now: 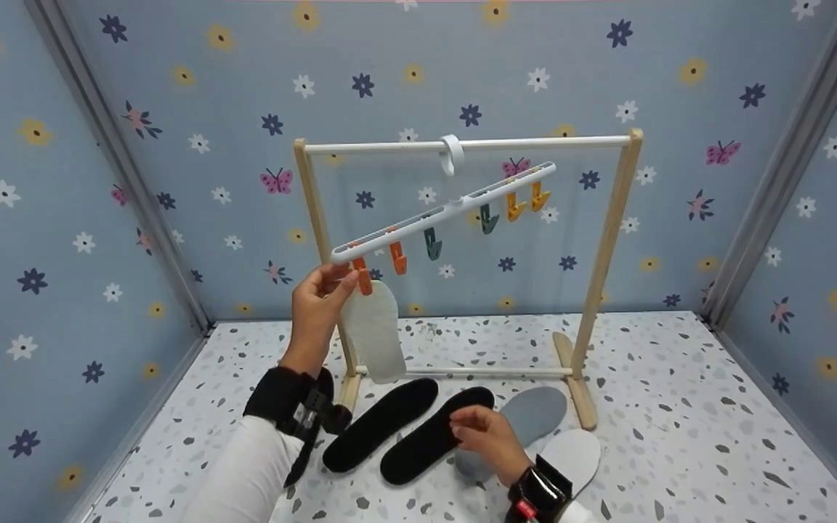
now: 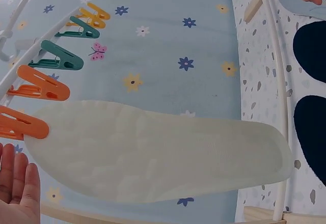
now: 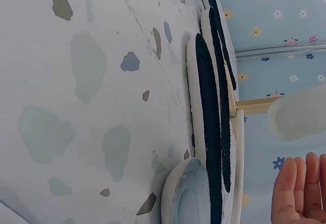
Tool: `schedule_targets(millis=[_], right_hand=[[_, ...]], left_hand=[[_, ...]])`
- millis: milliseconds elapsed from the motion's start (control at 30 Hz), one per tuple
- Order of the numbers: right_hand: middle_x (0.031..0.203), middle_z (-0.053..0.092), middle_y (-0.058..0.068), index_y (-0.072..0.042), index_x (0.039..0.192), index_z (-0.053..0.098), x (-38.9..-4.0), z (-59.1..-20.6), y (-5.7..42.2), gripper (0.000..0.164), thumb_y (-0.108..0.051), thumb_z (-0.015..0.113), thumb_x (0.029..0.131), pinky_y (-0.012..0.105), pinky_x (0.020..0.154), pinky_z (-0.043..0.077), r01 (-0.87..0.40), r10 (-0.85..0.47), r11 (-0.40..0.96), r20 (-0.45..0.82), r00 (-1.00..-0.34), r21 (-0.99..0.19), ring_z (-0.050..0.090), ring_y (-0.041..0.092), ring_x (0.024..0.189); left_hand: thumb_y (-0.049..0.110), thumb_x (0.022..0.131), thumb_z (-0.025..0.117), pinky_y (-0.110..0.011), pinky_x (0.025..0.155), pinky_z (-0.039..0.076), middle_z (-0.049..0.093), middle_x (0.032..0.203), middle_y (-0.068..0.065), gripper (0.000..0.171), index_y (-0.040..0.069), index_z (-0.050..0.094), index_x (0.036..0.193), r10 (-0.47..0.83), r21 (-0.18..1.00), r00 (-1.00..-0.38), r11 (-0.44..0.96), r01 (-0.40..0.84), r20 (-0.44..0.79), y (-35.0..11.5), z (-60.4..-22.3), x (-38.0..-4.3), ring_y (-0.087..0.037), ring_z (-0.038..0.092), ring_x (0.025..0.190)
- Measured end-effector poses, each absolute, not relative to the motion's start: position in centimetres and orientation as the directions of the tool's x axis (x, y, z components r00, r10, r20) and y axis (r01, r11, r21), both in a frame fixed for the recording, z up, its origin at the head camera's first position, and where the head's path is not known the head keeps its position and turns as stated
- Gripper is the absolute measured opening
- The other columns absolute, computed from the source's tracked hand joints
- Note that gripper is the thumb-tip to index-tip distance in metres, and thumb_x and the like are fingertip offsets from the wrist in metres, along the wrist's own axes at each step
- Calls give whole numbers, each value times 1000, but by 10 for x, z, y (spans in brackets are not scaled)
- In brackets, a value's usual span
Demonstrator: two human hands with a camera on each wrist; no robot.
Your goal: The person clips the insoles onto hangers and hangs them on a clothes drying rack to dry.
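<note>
A pale cream insole [image 1: 375,334] hangs from the outermost orange clip [image 2: 25,123] of a white clip hanger [image 1: 455,207]. The hanger slants, its left end lower. My left hand [image 1: 320,301] is beside that clip, at the hanger's low end; in the left wrist view its fingers [image 2: 20,183] look straight, just apart from the clip. Over the black insole [image 1: 437,436] on the right hovers my right hand [image 1: 487,436], fingers loosely bent and holding nothing. Another black insole [image 1: 382,425] lies to its left. Grey [image 1: 538,414] and white [image 1: 575,454] insoles lie to the right, partly covered.
A wooden rack [image 1: 607,254] with a white top bar [image 1: 542,142] stands on the speckled table [image 1: 680,407]. The white hook [image 1: 452,154] is over that bar. Other orange, green [image 1: 488,219] and yellow [image 1: 514,208] clips hang without insoles. Flowered panels [image 1: 418,73] enclose the table.
</note>
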State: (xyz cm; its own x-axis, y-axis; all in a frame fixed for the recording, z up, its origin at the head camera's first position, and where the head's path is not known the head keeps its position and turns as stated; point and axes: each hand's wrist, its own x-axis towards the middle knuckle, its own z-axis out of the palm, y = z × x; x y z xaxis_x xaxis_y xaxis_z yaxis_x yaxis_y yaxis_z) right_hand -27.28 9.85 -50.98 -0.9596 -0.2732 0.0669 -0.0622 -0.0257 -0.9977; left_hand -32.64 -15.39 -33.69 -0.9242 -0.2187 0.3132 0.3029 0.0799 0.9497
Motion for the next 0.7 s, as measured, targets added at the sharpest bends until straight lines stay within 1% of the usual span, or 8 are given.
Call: schedule_targets(millis=[200,300,400,533,600,700], right_hand=[[100,63,12,16,112,53,-273,-509,101,32,1,60,84,33,76,54,-62,-282,-40,70,-957,-997,59,16,87],[99,63,10,16,112,53,-273,-510,103,32,1,60,84,36,78,53,-66,-287,-41,75,-955,-997,59,17,88],[101,63,12,16,112,53,-273,-510,105,32,1,60,84,39,81,53,-70,-283,-37,78,-956,-997,59,18,90],[103,62,15,16,113,52,-272,-510,109,33,0,61,85,40,81,52,-75,-272,-34,81,-959,-997,59,18,91],[104,62,16,16,113,52,-271,-511,109,33,-1,61,85,40,81,53,-70,-270,-35,77,-960,-997,59,17,90],[103,63,14,15,112,53,-270,-512,109,32,-1,61,85,35,78,53,-58,-262,-21,61,-963,-998,59,14,88]], left_hand=[[31,87,69,-27,84,45,58,114,-7,43,6,59,120,-251,941,-908,113,318,336,-157,-339,-323,-17,52,99],[27,88,68,-25,81,46,58,113,-8,39,5,60,119,-260,936,-899,121,332,352,-157,-339,-321,-17,53,98],[25,88,68,-26,82,47,58,113,-9,38,4,60,119,-260,934,-897,109,341,358,-158,-340,-318,-17,54,98],[29,88,67,-28,84,47,58,115,-7,41,5,58,121,-256,935,-899,107,338,355,-159,-340,-313,-17,54,100],[29,89,67,-27,85,47,57,115,-7,42,5,57,121,-257,935,-899,106,338,354,-159,-340,-311,-16,53,100],[25,89,66,-25,83,46,58,114,-8,39,4,57,121,-263,932,-894,94,350,363,-157,-340,-308,-17,53,99]])
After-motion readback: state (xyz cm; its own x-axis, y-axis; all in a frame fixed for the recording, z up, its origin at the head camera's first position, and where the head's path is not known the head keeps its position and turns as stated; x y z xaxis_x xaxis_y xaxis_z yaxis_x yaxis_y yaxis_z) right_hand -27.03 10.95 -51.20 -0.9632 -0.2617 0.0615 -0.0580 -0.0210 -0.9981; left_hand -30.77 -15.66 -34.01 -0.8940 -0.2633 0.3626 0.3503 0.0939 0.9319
